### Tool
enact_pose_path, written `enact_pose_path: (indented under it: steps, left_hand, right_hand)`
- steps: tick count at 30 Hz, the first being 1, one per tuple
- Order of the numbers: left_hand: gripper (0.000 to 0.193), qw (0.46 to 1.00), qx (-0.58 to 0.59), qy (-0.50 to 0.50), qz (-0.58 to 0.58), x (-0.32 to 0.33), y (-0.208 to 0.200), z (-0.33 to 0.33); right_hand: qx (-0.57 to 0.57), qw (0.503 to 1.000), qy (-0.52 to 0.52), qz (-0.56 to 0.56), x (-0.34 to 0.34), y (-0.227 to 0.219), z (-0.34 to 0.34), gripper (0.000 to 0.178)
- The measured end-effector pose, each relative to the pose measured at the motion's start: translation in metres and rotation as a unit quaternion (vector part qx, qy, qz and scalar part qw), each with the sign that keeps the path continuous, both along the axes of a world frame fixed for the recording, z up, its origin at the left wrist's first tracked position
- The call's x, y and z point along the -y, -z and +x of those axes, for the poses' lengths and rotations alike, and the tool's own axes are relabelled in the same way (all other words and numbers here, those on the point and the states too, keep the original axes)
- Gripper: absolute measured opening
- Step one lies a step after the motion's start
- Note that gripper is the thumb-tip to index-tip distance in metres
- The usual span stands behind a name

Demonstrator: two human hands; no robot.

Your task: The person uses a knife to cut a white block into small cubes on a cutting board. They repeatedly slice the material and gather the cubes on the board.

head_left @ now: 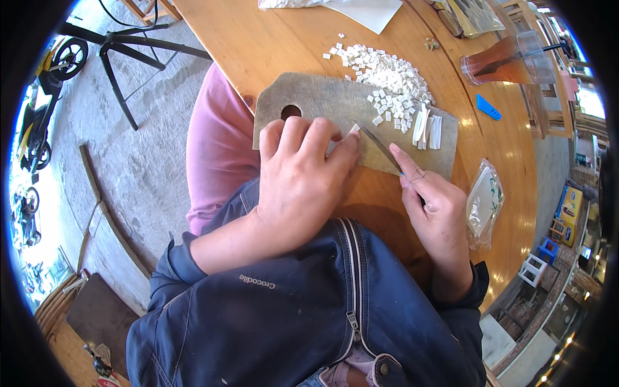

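Note:
A worn wooden cutting board [325, 97] with a round hole near its left end lies in front of me. Above its left half, my left hand [300, 171] is closed, pinching a thin white strip [354, 129] whose end pokes out past the thumb. My right hand [438, 203] grips a knife [379, 144], its blade tip beside that end; the handle is mostly hidden in the fingers. Several uncut white strips [435, 133] rest at the board's right side. Small white square pieces [390, 72] form a heap across the board's far edge and onto the table.
On the wooden table [271, 39] stand a glass of reddish-brown drink [503, 66] and, nearby, a small blue plastic piece [488, 108]. A clear plastic bag [483, 200] lies right of my right hand. White paper [374, 11] is at the far edge. A black tripod [119, 44] stands left.

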State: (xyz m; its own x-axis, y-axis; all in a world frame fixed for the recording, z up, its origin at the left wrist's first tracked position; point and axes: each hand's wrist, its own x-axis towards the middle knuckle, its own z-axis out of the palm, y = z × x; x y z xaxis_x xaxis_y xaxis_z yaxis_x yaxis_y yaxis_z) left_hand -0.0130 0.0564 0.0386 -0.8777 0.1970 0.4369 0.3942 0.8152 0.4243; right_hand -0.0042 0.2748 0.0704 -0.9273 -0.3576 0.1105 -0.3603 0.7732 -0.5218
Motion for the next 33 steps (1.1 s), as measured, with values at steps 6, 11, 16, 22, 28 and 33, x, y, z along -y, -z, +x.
enact_pose_path:
  steps: [6,11,16,22,28,33]
  left_hand:
    - [0.022,0.999,-0.041,0.007,0.014,-0.001,0.01,-0.004]
    - [0.025,0.999,-0.036,0.012,0.02,0.001,0.011,-0.004]
    - [0.026,0.999,-0.036,0.011,0.013,0.003,0.009,-0.003]
    - [0.028,1.0,-0.009,0.0,0.014,0.004,0.003,-0.001]
    - [0.025,0.999,-0.013,0.006,0.045,0.006,0.006,-0.003]
    - [0.026,0.999,-0.011,0.011,0.052,0.007,0.006,-0.003]
  right_hand:
    - [0.001,1.0,-0.002,0.013,0.001,-0.001,-0.001,0.064]
    - [-0.003,0.999,-0.004,0.05,0.003,0.0,0.0,0.064]
    - [-0.016,0.995,-0.005,0.094,0.008,-0.003,0.005,0.064]
    - [0.008,0.999,0.004,0.041,0.004,-0.002,0.002,0.063]
    - [0.005,1.0,-0.006,0.012,0.002,-0.002,0.003,0.062]
    - [0.009,0.999,-0.013,0.043,0.002,-0.002,0.004,0.063]
